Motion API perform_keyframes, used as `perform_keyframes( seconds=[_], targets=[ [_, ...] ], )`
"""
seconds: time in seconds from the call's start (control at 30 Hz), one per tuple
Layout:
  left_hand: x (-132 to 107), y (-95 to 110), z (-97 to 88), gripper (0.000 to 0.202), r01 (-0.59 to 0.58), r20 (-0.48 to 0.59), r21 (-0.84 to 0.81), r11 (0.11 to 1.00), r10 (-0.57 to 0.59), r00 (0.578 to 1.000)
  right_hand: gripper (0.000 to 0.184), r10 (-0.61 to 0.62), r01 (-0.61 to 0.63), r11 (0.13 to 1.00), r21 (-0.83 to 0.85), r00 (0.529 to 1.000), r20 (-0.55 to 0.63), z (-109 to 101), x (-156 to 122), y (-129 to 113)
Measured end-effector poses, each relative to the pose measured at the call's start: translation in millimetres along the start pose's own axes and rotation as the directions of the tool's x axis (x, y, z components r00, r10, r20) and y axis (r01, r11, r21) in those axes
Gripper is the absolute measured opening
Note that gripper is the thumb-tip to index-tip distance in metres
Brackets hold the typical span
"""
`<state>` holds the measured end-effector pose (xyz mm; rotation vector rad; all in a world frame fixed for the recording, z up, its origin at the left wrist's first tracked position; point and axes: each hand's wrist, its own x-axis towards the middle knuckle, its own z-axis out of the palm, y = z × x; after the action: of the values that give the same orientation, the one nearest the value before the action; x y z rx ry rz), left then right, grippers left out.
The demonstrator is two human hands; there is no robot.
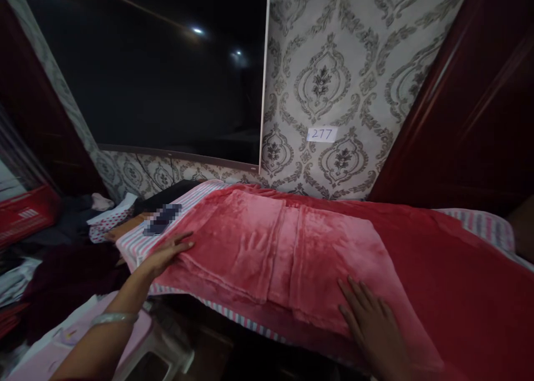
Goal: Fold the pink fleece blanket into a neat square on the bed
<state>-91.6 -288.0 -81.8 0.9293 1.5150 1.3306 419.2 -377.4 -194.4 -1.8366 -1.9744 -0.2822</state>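
Nearest, at the lower right of the frame, the right hand (373,322) rests open and flat on the red blanket (287,253), gripping nothing. Left of centre, the left hand (173,253) is loosely open at its left edge, with no clear grip. The blanket lies mid-frame, folded panels uppermost, over a striped cloth (137,239). Smoothing the folds seems to be in hand; the next move calls for even, gentle pressure.
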Motion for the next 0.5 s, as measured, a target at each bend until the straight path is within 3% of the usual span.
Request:
perform_keyframes(
  seconds=[0.1,0.2,0.27,0.33,0.4,0.5],
  targets=[
    [-7.0,5.8,-2.5,0.081,0.007,-0.012,0.031,1.000,-0.007,1.000,0.056,0.078,-0.071,0.977,0.201,0.997,-0.024,-9.8,10.2,-5.5],
    [-13.2,19.8,12.8,0.079,-0.149,-0.035,0.093,0.984,0.153,0.988,0.061,0.072,-0.044,0.915,0.401,0.996,-0.056,-22.8,39.7,-47.3],
    [-15.6,32.9,30.6,0.073,-0.303,0.007,0.123,0.945,0.305,0.952,0.067,-0.011,0.036,0.885,0.464,0.998,-0.057,-30.1,67.5,-98.8],
    [-16.9,46.6,49.8,0.069,-0.412,0.069,0.155,0.898,0.406,0.911,0.083,-0.169,0.123,0.744,0.657,0.986,0.006,-35.1,96.0,-160.7],
    [-18.3,59.0,66.6,0.069,-0.477,0.127,0.195,0.857,0.460,0.879,0.103,-0.287,0.120,0.629,0.768,0.954,0.086,-36.9,120.3,-220.5],
    [-22.1,72.2,82.9,0.066,-0.548,0.198,0.219,0.807,0.514,0.835,0.120,-0.268,0.111,0.487,0.866,0.963,0.027,-31.4,145.5,-285.9]
  ],
)
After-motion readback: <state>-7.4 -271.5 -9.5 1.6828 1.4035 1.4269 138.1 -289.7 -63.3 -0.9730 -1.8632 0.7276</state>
